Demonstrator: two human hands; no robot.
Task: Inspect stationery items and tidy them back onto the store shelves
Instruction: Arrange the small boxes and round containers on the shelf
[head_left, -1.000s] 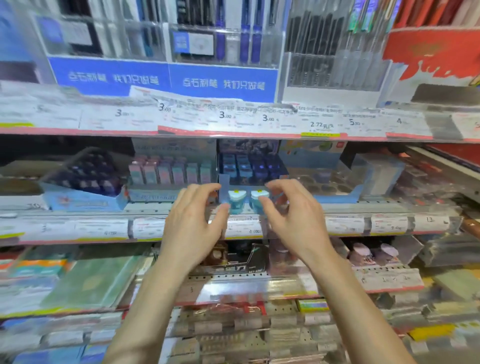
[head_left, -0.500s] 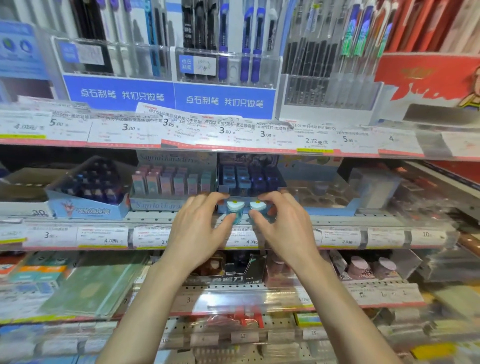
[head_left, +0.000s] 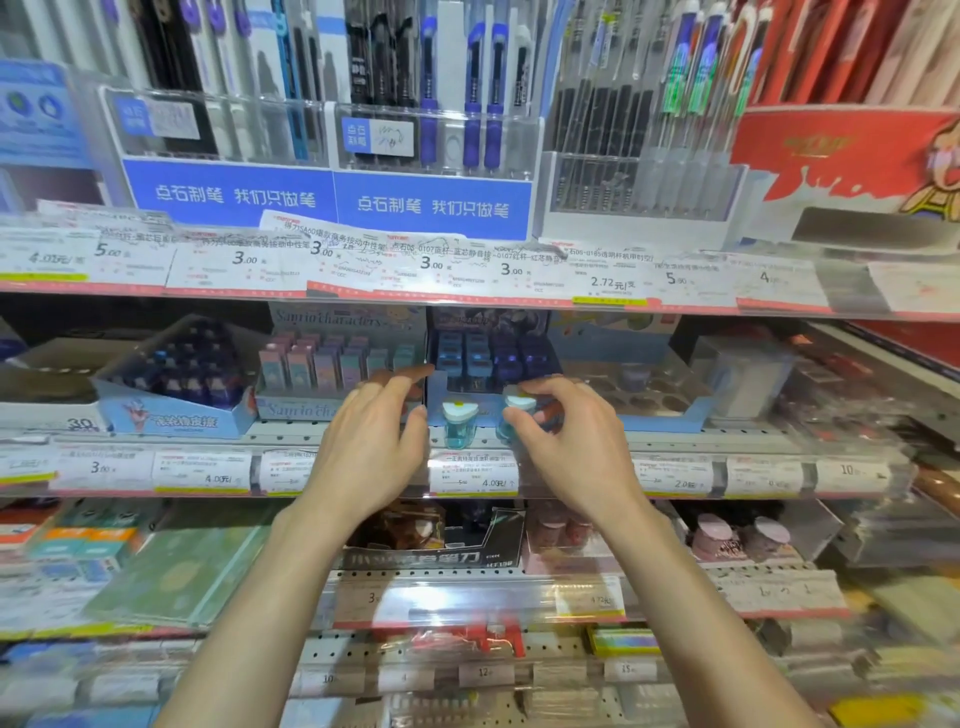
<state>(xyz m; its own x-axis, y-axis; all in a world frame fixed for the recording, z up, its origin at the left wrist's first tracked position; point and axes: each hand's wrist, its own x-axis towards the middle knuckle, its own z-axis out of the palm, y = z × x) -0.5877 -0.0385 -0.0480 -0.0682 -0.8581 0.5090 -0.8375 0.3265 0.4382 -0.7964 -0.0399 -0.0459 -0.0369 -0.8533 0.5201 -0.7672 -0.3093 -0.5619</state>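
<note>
Two small teal items with white tops stood at the front edge of the middle shelf (head_left: 675, 441), right above the 4.00 price tag (head_left: 474, 474). The left item (head_left: 459, 422) stood free, just above the tag. The left hand (head_left: 371, 452) was beside it, left of the tag, fingers loosely spread and gripping nothing; whether its thumb touched the item could not be told. The right hand (head_left: 571, 447) was above the tag's right end, fingers pinched on the right item (head_left: 514, 415), hiding most of it. Behind the tag's line sat a dark blue display box (head_left: 488, 358), with a pastel box (head_left: 332, 364) to its left.
</note>
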